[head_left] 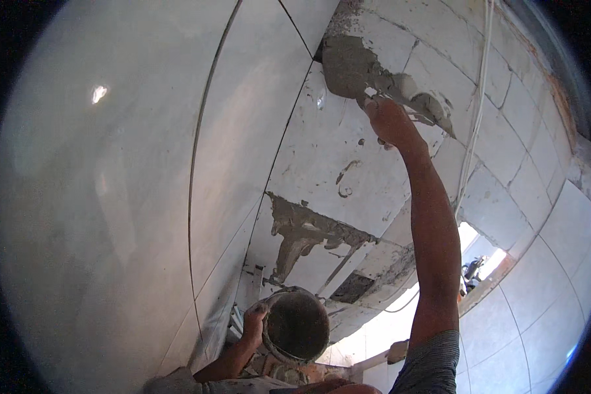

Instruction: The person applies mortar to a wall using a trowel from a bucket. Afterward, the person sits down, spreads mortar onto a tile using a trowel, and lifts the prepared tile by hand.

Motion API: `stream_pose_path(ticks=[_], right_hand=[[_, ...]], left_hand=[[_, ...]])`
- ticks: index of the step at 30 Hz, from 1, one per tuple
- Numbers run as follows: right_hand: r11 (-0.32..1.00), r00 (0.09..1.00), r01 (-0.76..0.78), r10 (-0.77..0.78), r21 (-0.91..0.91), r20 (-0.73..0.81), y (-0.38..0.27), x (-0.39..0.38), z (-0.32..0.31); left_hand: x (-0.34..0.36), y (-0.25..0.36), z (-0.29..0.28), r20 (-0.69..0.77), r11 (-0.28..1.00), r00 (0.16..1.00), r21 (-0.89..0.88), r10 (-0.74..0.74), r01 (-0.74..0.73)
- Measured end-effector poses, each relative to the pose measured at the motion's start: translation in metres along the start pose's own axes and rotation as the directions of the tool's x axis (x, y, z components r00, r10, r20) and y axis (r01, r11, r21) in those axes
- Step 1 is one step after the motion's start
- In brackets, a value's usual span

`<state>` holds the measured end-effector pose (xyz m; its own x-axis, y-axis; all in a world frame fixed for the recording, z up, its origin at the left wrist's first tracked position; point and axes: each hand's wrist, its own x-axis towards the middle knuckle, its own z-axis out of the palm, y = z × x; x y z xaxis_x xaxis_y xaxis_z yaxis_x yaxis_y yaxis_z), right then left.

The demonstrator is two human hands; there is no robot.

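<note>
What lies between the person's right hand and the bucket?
In the head view, a pale tile lies nearer the right hand, and a patch of grey mortar nearer the bucket.

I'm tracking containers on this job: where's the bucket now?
In the head view, the bucket is at lower centre, gripped at its left side by the left hand.

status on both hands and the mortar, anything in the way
Left hand gripping bucket. Right hand at grey wall mortar, hold unclear. White cable to its right, seemingly clear.
</note>
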<state>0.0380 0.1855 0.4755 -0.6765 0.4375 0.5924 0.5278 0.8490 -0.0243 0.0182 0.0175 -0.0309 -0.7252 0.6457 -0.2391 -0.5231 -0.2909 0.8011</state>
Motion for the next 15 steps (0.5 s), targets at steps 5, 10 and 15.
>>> stream_pose_path(ticks=[5, 10, 15], right_hand=[[0.995, 0.997, -0.037, 0.043, -0.087, 0.063, -0.021, 0.002, -0.026], [0.958, 0.983, 0.175, -0.157, -0.226, 0.096, -0.007, 0.005, -0.032], [0.932, 0.994, 0.039, -0.074, -0.361, -0.085, 0.016, -0.017, -0.062]], left_hand=[[0.008, -0.013, -0.007, -0.063, 0.975, 0.990, 0.176, -0.123, 0.132], [-0.014, 0.013, 0.010, -0.048, 0.994, 0.998, 0.104, -0.038, 0.043], [-0.006, 0.001, 0.005, -0.003, 0.994, 1.000, 0.106, 0.010, -0.009]])
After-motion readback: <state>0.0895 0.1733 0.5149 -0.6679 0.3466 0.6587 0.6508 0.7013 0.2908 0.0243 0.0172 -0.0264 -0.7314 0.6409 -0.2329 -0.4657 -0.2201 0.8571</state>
